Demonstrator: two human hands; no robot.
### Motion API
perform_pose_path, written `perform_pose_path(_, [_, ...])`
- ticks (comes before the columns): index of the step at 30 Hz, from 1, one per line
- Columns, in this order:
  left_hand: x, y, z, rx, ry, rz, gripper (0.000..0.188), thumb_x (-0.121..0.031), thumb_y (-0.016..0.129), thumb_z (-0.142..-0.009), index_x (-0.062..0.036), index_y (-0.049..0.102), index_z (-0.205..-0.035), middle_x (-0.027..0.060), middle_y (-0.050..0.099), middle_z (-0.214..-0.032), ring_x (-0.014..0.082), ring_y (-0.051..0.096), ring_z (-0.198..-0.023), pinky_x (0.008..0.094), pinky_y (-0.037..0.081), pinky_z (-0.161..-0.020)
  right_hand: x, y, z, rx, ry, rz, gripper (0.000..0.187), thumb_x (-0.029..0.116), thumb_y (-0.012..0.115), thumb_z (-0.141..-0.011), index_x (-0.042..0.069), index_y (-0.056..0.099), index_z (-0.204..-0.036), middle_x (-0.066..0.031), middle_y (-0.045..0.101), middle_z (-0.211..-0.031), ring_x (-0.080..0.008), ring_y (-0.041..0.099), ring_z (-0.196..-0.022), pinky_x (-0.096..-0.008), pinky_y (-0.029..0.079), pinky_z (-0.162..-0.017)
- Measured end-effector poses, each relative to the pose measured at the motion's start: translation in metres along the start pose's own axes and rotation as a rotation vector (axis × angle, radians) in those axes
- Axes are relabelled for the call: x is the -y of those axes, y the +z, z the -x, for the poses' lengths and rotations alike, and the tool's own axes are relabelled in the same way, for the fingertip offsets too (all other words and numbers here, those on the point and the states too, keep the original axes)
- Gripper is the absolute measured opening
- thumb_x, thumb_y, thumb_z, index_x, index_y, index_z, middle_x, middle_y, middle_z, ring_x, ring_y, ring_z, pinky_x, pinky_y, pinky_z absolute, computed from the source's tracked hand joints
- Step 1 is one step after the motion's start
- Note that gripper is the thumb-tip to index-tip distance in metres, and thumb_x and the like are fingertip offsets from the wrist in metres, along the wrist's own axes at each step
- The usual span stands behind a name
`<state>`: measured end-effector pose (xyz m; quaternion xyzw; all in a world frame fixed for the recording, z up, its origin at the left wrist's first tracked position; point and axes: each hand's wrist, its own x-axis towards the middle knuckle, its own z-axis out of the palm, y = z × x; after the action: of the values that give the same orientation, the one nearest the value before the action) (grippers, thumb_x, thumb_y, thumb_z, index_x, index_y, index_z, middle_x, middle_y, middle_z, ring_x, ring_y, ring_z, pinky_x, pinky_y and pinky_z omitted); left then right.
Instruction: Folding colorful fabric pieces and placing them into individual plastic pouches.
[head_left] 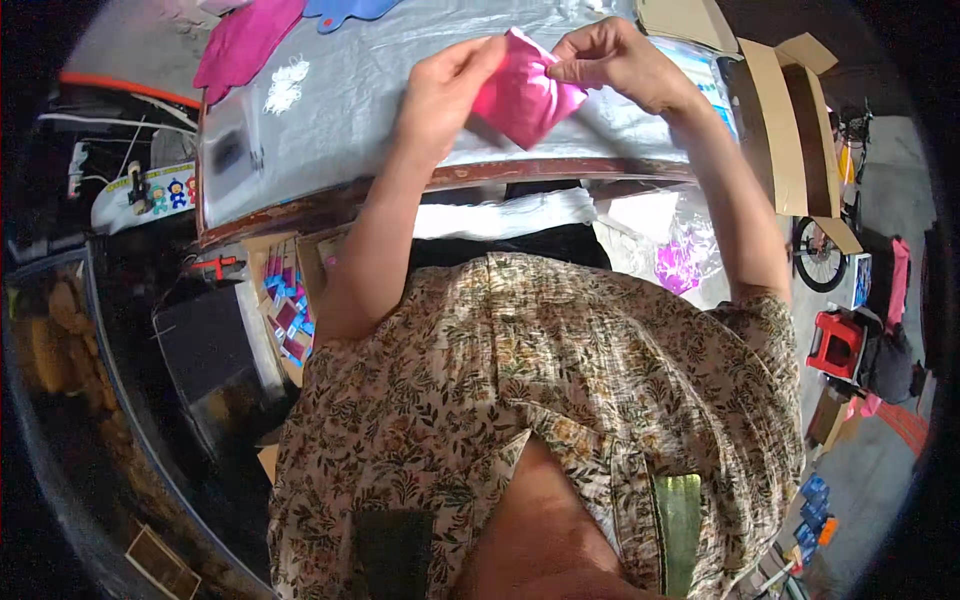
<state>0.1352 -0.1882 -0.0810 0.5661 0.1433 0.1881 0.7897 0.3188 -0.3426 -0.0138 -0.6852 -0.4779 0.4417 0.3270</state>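
A shiny pink piece of cloth (528, 100), shaped like a small pouch, is held up over the table between my two hands. Its lower corner points down toward me, and creases run from the pinched edge. My left hand (450, 90) has its fingers pressed together on the left edge of the cloth. At the upper right edge, my right hand (622, 65) pinches the cloth between thumb and fingertips. Below them lies the grey sheet (340, 110) that covers the tabletop.
White strings (287, 86) lie bunched on the table's left, below a magenta cloth (245, 45) and a blue piece (345, 10). An open cardboard box (775, 130) stands at the right. Nearer me are a clear bag with pink pieces (680, 264) and a box of packets (288, 305).
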Motion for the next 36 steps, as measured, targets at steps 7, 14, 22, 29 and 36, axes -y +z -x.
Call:
perform_pose_path(7, [0.002, 0.023, 0.024, 0.14, -0.162, 0.12, 0.034, -0.017, 0.07, -0.097, 0.0068, 0.061, -0.119, 0.0139, 0.07, -0.112, 0.0163, 0.069, -0.09, 0.0299, 0.055, -0.084, -0.033, 0.006, 0.022, -0.469, -0.127, -0.345, 0.02, 0.022, 0.077, -0.09, 0.002, 0.075, -0.091, 0.0023, 0.068, -0.075, -0.0052, 0.054, -0.067, -0.0227, 0.042, -0.062])
perform_pose_path(14, [-0.001, 0.046, 0.01, 0.184, -0.3, 0.075, 0.031, -0.015, 0.074, -0.092, 0.004, 0.065, -0.114, 0.0143, 0.073, -0.108, 0.0183, 0.069, -0.104, 0.0304, 0.053, -0.091, -0.031, 0.011, 0.065, -0.644, -0.101, -0.428, 0.016, 0.015, 0.075, -0.09, 0.001, 0.075, -0.097, 0.0017, 0.068, -0.08, -0.0059, 0.055, -0.071, -0.0225, 0.042, -0.066])
perform_pose_path(22, [-0.034, 0.101, -0.096, 0.479, 0.194, -0.625, 0.055, -0.027, 0.079, -0.086, 0.0038, 0.062, -0.129, 0.0138, 0.072, -0.119, 0.0272, 0.07, -0.107, 0.0382, 0.054, -0.094, -0.039, 0.015, 0.165, -1.161, -0.122, -0.448, 0.013, 0.009, 0.07, -0.092, -0.002, 0.071, -0.1, -0.0019, 0.067, -0.086, -0.0086, 0.057, -0.075, -0.0233, 0.043, -0.068])
perform_pose_path(29, [0.029, 0.146, -0.232, 0.227, 0.56, -1.443, 0.097, -0.072, 0.075, -0.067, -0.005, 0.061, -0.136, 0.0178, 0.053, -0.145, 0.0356, 0.049, -0.134, 0.0502, 0.038, -0.108, -0.068, 0.034, 0.21, -1.312, -0.22, -0.617, 0.014, 0.005, 0.066, -0.095, -0.004, 0.068, -0.106, -0.0044, 0.068, -0.092, -0.0107, 0.06, -0.078, -0.0247, 0.047, -0.072])
perform_pose_path(36, [0.043, 0.152, -0.259, 0.303, 0.398, -1.559, 0.104, -0.072, 0.08, -0.058, -0.0064, 0.059, -0.136, 0.0194, 0.048, -0.148, 0.0352, 0.041, -0.139, 0.0558, 0.03, -0.11, -0.091, 0.034, 0.227, -1.388, -0.175, -0.61, 0.015, 0.005, 0.065, -0.097, -0.004, 0.068, -0.108, -0.0047, 0.069, -0.093, -0.0106, 0.06, -0.079, -0.025, 0.048, -0.071])
